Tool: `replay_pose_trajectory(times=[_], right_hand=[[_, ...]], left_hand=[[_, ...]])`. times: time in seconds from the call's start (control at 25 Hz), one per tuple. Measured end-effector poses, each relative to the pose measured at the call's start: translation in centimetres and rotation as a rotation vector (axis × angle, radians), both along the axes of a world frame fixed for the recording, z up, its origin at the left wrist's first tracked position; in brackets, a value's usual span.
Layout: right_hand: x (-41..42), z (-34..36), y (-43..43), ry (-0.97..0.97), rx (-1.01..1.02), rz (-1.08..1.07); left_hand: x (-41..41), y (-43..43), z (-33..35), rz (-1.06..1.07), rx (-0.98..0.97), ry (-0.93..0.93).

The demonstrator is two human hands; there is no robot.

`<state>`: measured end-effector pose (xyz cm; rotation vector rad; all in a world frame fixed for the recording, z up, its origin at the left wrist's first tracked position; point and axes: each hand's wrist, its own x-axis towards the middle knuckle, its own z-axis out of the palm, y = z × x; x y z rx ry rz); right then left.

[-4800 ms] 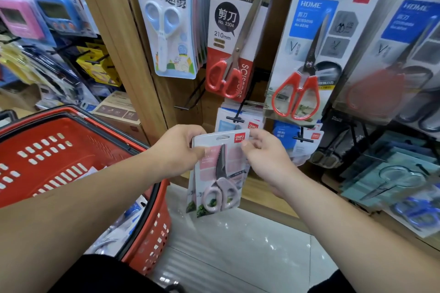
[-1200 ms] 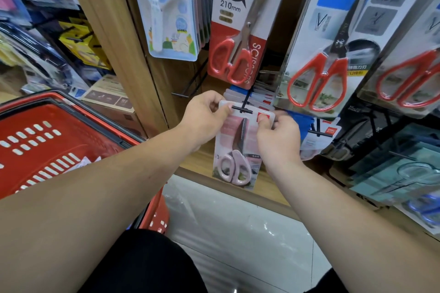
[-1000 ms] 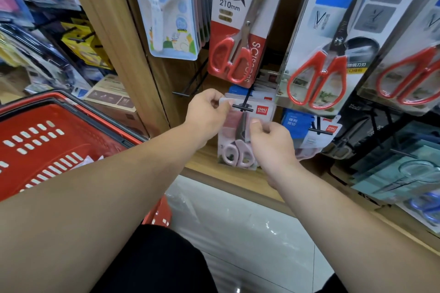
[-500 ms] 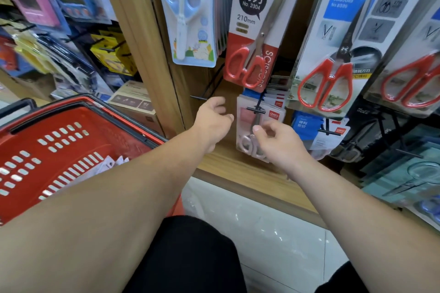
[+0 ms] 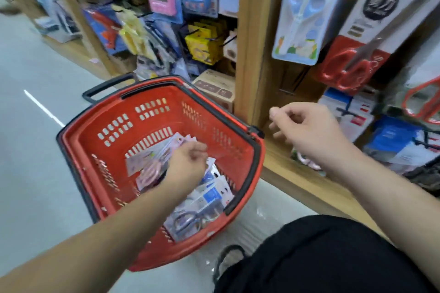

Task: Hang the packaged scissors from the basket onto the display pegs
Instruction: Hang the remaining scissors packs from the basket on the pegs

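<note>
The packs of scissors lie in the red basket [image 5: 252, 164] on the floor, low and to the person's left, while the pegs [image 5: 345, 110] are up and to the right, past the wooden post [image 5: 250, 54], so any pack has to travel up and rightward across the basket's rim to reach them. The left hand [image 5: 188, 166] is by far the nearer to the packs: it is down inside the basket, directly over the heap, touching the right end of a pink pack [image 5: 147, 164]. That pack lies tilted, its long axis running from lower left to upper right, with the pink handles at the lower left, so the hanging end probably points toward the far wall of the basket. The left fingers curl downward over the pack, but motion blur hides whether they have closed on it. A blue pack [image 5: 210, 197] and a clear one with grey scissors [image 5: 188, 221] lie nearer the person in the same heap. The right hand [image 5: 309, 131] hovers in front of the shelf, just below the pegs, fingers loosely bent, thumb near the forefinger, holding nothing, well placed to take a pack's top edge
</note>
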<state>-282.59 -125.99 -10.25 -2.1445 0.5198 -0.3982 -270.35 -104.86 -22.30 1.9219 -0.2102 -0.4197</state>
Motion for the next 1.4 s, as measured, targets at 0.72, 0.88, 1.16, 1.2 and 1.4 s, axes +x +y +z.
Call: replay_pose_trajectory(times=[0.72,0.88,1.16,1.2,1.4], right_hand=[[9.4,-14.1,7.2,0.433,-0.039,0.290],[9.7,-15.1,6.5,0.433,0.002,0.256],[9.8,-15.1,6.4,0.419,0.041,0.278],[9.7,-15.0,6.3,0.416,0.047,0.281],[9.8,-15.2,6.0,0.403,0.088,0.258]], left_hand=[[7.9,2.6,-9.3,0.014,0.571,0.109],[10.1,3.9,-14.1,-0.115,0.822,0.049],[11.2,4.4,-16.0,-0.198,0.932,-0.188],[11.4,4.5,-15.6,-0.216,0.929,-0.191],[11.5,4.1,-11.1,-0.142,0.852,-0.224]])
